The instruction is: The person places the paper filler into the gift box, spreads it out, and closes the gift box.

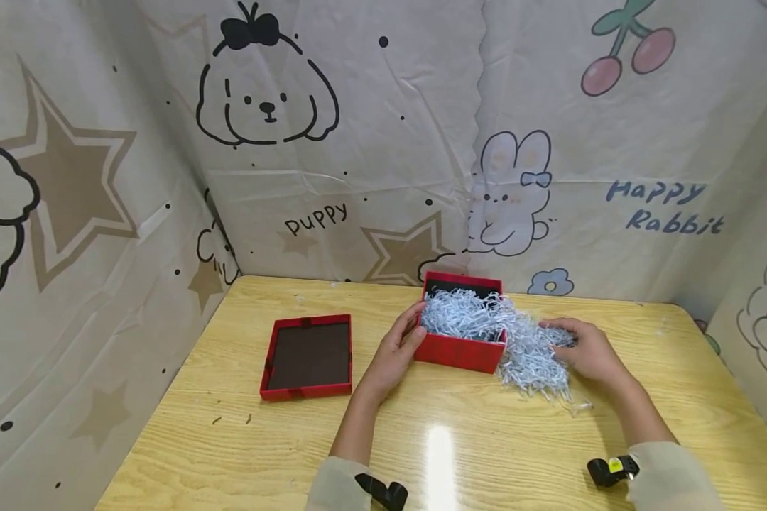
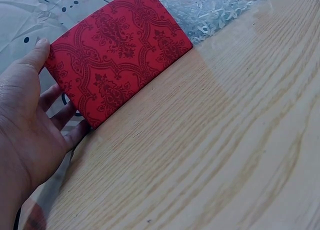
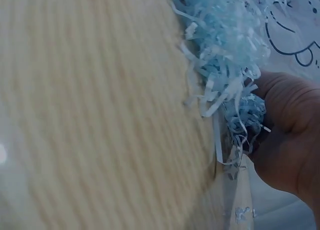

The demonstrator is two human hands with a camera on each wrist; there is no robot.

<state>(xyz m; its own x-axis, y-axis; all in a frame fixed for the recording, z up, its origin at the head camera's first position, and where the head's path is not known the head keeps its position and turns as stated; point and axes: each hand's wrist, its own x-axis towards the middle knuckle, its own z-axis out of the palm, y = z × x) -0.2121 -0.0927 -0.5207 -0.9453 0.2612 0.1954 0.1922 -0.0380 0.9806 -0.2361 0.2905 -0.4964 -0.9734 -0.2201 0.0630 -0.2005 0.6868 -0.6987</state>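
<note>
A red patterned box point(image 1: 458, 352) stands upright on the table, with pale blue shredded paper point(image 1: 457, 314) filling it and spilling over its right side. My left hand point(image 1: 391, 353) rests against the box's left wall. In the left wrist view its fingers lie along that side and the thumb touches the top corner of the red box point(image 2: 120, 54). Right of the box, my right hand point(image 1: 586, 349) grips the edge of a shredded paper heap point(image 1: 532, 355). The right wrist view shows strands point(image 3: 245, 112) between thumb and fingers; the fingertips are partly hidden.
A red box lid point(image 1: 308, 355) with a dark inside lies to the left, inner side up. Dark scraps point(image 1: 249, 419) are on the wooden table point(image 1: 230, 461) in front of it. A printed cloth point(image 1: 383, 142) hangs close behind the box and along both sides.
</note>
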